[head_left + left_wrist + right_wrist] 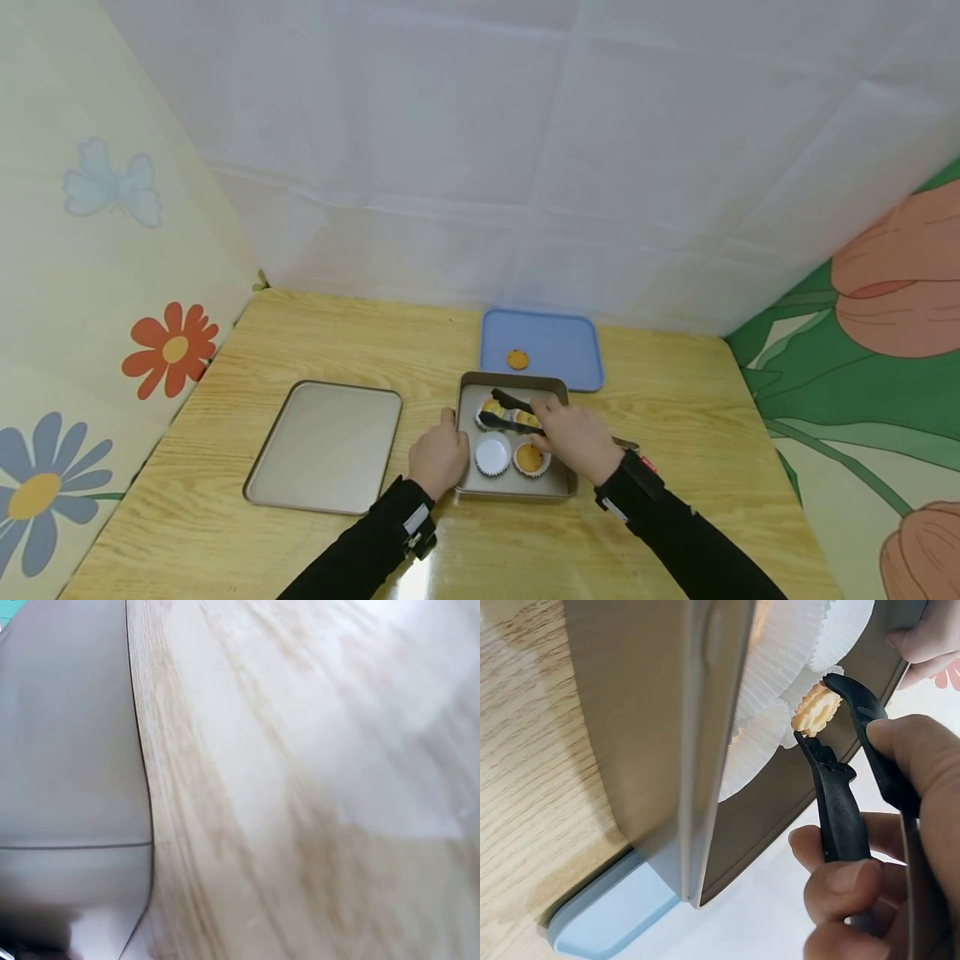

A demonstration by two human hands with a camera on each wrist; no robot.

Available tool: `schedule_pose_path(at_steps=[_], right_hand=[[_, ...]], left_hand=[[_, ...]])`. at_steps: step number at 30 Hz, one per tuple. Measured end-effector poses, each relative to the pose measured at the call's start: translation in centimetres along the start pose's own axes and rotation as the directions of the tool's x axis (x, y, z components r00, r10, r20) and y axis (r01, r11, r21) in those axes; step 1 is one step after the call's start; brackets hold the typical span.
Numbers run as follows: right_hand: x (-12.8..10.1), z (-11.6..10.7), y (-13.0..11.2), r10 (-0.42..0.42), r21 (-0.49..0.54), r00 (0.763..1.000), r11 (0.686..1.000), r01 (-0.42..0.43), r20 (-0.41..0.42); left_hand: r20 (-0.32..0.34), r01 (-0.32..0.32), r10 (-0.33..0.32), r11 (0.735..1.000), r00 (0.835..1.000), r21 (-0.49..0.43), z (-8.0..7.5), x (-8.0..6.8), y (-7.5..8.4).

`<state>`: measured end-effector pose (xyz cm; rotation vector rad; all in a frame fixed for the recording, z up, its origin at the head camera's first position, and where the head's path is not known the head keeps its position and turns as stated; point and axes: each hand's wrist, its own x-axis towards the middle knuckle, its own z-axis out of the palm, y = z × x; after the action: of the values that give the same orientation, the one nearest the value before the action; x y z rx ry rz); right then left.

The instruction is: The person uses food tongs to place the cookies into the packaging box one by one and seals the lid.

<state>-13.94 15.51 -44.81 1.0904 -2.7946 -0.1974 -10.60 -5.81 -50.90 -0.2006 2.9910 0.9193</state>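
Observation:
A deep square baking tin (558, 479) holds several white paper cups. My left hand (438, 456) grips its left rim. My right hand (576, 437) holds black tongs (838, 802), thumb on one arm and fingers round the other. In the right wrist view the tong tips sit either side of a pale ridged cookie (816, 710), over the back-left cup. At the front left is an empty paper cup (492, 454). Beside it, a golden cookie (529, 457) lies in another cup. The tongs partly cover the back-right cup (527, 417).
Behind the tin lies a blue tray (558, 346) with one round cookie (517, 359) on it. A flat metal tray (326, 446) rests to the left on the wooden table (675, 467). A white cloth wall (420, 208) rises at the table's back edge.

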Motion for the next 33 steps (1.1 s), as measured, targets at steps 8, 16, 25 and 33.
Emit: schedule_pose_path(at_steps=[8,16,25,33], right_hand=[[0.1,0.1,0.1,0.013,0.037,0.999,0.999,-0.014,0.033],[0.2,-0.4,0.2,0.024,0.057,0.998,0.998,-0.027,0.052],[0.1,-1.2,0.4,0.065,0.135,0.997,0.988,-0.07,0.043],[0.7,-2.7,2.3,0.117,0.17,0.991,0.98,-0.106,-0.057]], left_hand=[[0.003,0.01,-0.01,1.0,1.0,-0.001,0.0,0.0,0.1],[0.003,0.013,-0.013,1.0,1.0,-0.002,-0.2,0.0,0.3],[0.016,0.021,-0.021,1.0,1.0,-0.007,-0.1,0.0,0.2],[0.022,0.023,-0.023,1.0,0.999,-0.003,0.0,0.1,0.1]])
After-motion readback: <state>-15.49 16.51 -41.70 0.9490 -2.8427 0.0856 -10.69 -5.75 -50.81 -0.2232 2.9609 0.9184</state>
